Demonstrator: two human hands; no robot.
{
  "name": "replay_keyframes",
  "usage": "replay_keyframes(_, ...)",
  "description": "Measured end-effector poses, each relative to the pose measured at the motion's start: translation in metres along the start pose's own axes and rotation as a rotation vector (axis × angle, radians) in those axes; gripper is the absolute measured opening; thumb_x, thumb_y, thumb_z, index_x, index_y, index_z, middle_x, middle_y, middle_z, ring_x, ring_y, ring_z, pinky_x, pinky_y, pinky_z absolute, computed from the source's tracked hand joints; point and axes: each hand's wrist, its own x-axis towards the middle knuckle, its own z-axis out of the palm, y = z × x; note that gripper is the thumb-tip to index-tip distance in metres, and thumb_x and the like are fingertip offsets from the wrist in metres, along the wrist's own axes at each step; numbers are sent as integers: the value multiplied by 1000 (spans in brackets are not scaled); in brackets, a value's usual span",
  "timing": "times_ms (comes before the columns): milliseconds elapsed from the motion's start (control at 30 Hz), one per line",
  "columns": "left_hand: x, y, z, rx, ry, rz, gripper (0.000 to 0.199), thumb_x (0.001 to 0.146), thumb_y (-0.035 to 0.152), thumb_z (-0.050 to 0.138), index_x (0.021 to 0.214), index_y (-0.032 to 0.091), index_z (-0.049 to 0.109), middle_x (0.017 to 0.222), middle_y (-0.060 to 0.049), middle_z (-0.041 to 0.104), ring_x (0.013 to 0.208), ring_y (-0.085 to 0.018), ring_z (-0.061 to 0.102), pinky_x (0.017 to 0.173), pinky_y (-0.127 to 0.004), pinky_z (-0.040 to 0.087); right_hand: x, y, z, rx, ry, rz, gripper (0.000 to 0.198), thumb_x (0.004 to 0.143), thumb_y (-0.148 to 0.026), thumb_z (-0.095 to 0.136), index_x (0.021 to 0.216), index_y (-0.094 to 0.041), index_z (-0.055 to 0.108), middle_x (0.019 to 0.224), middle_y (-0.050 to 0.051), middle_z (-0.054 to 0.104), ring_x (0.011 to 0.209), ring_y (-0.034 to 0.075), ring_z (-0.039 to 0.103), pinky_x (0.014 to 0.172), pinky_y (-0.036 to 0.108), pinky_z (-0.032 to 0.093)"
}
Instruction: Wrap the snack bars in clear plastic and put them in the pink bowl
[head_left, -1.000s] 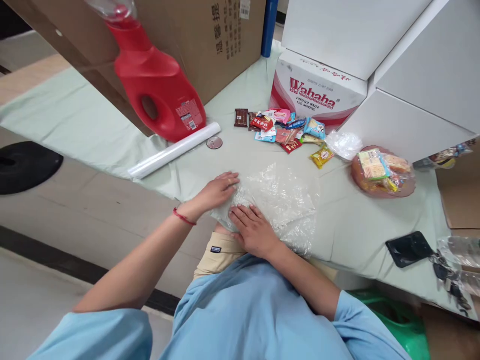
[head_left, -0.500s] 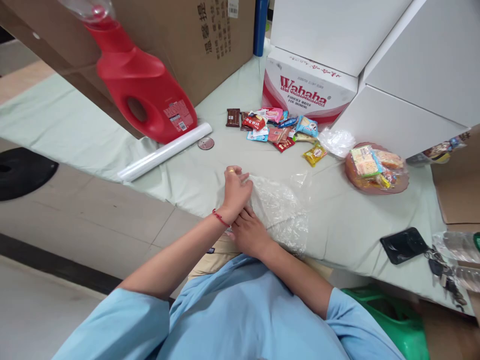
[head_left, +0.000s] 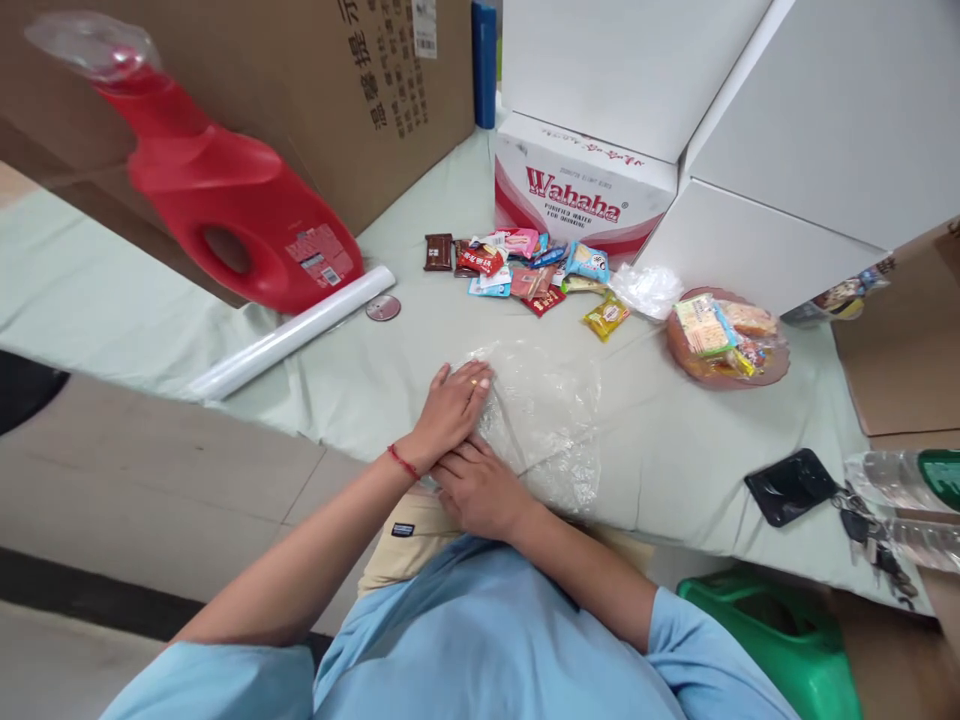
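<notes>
A thin clear plastic sheet or bag (head_left: 551, 430) lies spread on the cloth-covered table in front of me; which of the two it is, I cannot tell. My left hand (head_left: 454, 408), with a ring and a red bracelet, rests flat on its left side, fingers stretched out. Just below, my right hand (head_left: 486, 492) lies flat at the near left part of the plastic, fingertips close to the left wrist. Neither hand grips anything visible. The lower left corner of the plastic is covered by the hands.
Beyond the plastic lies a pile of wrapped snacks (head_left: 525, 268), with crumpled clear plastic (head_left: 649, 290) and a snack-filled bowl (head_left: 776, 368) to its right. At left are a white roll (head_left: 292, 335), a round disc (head_left: 383, 308) and a red jug (head_left: 262, 220). Boxes (head_left: 581, 195) line the back.
My left hand has uncurled from a bent-finger pose and flattened onto the plastic, which now lies smoother. The right hand stays below it. The whole view has shifted slightly.
</notes>
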Motion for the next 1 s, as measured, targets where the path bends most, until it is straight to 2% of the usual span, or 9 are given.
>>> replay_keyframes(167, -11, -12, 4, 156, 20, 49, 55, 109, 42, 27, 158, 30, 51, 170, -10, 42, 160, -29, 36, 132, -66, 7, -5, 1, -16, 224, -40, 36, 27, 100, -26, 60, 122, -21, 73, 133, 8, 74, 132, 22, 62, 123, 44, 43)
replay_keyframes(333, -17, -12, 11, 188, 61, 64, 58, 109, 46, 35, 164, 30, 41, 175, -11, 31, 164, -34, 26, 129, -72, 0, 0, 39, -97, 546, 56, 252, 30, 107, -42, 50, 104, -25, 74, 102, 2, 82, 94, 17, 76, 89, 32, 62)
replay_keyframes(400, -17, -12, 12, 183, 65, 69, 59, 109, 47, 36, 164, 29, 41, 174, -12, 33, 164, -36, 24, 129, -73, -1, 16, 78, -138, 262, 223, 469, 32, 104, -45, 53, 98, -23, 75, 95, 4, 80, 86, 19, 74, 83, 33, 61)
replay_keyframes(500, -17, -12, 11, 165, 61, 77, 59, 109, 47, 37, 165, 30, 40, 174, -11, 34, 164, -36, 24, 129, -73, -1, 47, 155, -184, 20, 378, 638, 32, 98, -27, 53, 122, -13, 70, 124, 19, 72, 114, 30, 65, 106, 52, 50)
replay_keyframes(533, -17, -13, 10, 157, 61, 78, 59, 109, 47, 37, 165, 31, 40, 174, -10, 34, 164, -35, 24, 129, -73, -1, 56, 182, -193, -173, 413, 715, 38, 93, -21, 56, 128, -12, 67, 131, 21, 69, 122, 33, 60, 112, 54, 45)
replay_keyframes(600, -17, -13, 9, 143, 62, 82, 58, 109, 46, 39, 165, 32, 40, 174, -9, 35, 164, -35, 25, 129, -73, 0, 70, 227, -204, -442, 385, 810, 57, 84, -15, 61, 140, -6, 59, 145, 27, 59, 132, 37, 51, 117, 55, 37)
replay_keyframes(700, -18, -13, 7, 156, 65, 96, 57, 109, 46, 38, 163, 29, 44, 173, -11, 37, 163, -35, 27, 130, -72, 1, 77, 270, -210, -536, 328, 853, 64, 82, -16, 59, 145, -6, 54, 142, 26, 60, 128, 36, 51, 113, 53, 39)
replay_keyframes(867, -19, -12, 7, 214, 83, 96, 55, 109, 44, 37, 161, 27, 48, 171, -10, 41, 162, -34, 30, 130, -71, 5, 66, 278, -220, -434, 452, 762, 38, 87, -20, 52, 121, -15, 67, 123, 19, 72, 113, 32, 60, 109, 51, 43)
replay_keyframes(1000, -18, -12, 8, 236, 105, 96, 55, 110, 44, 35, 160, 26, 49, 171, -10, 41, 161, -33, 31, 130, -71, 8, 39, 238, -220, 22, 577, 807, 20, 89, -40, 62, 95, -21, 66, 90, 8, 72, 86, 25, 65, 91, 44, 55)
